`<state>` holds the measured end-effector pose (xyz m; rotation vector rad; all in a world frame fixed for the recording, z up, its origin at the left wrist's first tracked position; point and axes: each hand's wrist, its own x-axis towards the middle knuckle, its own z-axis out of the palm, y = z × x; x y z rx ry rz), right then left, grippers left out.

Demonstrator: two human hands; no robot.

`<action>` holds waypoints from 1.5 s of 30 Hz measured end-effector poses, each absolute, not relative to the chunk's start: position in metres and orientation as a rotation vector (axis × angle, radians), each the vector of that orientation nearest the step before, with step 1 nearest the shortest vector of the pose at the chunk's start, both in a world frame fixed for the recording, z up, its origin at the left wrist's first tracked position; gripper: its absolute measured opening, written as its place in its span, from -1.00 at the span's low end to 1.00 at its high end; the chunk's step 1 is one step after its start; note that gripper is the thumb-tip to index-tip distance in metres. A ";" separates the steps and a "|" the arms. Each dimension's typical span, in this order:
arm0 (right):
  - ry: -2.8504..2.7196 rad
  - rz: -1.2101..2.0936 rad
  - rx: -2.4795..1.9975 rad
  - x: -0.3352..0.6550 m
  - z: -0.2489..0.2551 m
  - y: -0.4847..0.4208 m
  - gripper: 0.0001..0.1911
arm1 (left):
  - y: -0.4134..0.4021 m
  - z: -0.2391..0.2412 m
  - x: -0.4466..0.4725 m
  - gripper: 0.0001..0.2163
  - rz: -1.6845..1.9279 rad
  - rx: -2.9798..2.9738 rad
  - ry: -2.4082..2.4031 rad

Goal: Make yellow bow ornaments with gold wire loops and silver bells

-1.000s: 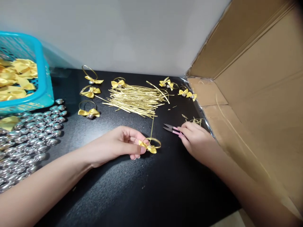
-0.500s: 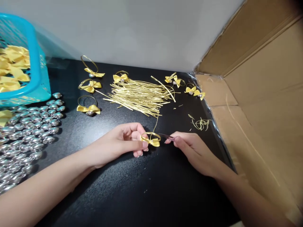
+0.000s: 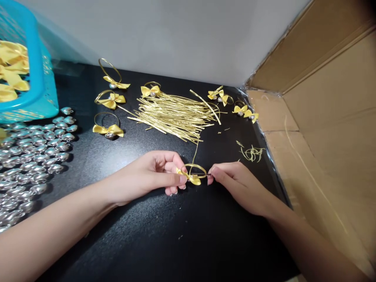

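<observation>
My left hand [image 3: 164, 172] pinches a yellow ribbon bow [image 3: 194, 179] between thumb and fingers. A gold wire ring [image 3: 202, 167] stands up from the bow, and a thin gold strand [image 3: 196, 150] runs up from it toward the pile. Just right of the ring, my right hand [image 3: 232, 180] is closed around dark, slim tweezers [image 3: 209, 174]. Their tips reach into the ring at the bow; whether they grip anything there cannot be made out. Behind both hands lies a pile of gold twist ties [image 3: 173, 117].
Several bows with rings and silver bells, such as this bow [image 3: 108, 130], lie around the pile. Silver heart-shaped beads [image 3: 35, 156] spread at left, below a turquoise basket [image 3: 38, 78] of yellow bows. Wire scraps [image 3: 252, 153] lie at right beside a cardboard wall [image 3: 323, 117].
My right hand has brought the tweezers left, from beside the ring to inside it at the bow. The left hand keeps its pinch, and the view has shifted slightly.
</observation>
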<state>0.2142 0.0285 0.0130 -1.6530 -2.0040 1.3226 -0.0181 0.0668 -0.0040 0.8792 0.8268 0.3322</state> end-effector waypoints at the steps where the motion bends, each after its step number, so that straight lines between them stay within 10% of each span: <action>1: -1.992 1.335 -1.657 0.214 0.013 0.028 -0.53 | 0.067 -0.004 -0.018 -0.89 0.328 0.880 0.830; 45: -1.950 1.287 -1.694 0.209 0.011 0.026 -0.54 | 0.067 0.001 -0.015 -0.87 0.316 0.932 0.876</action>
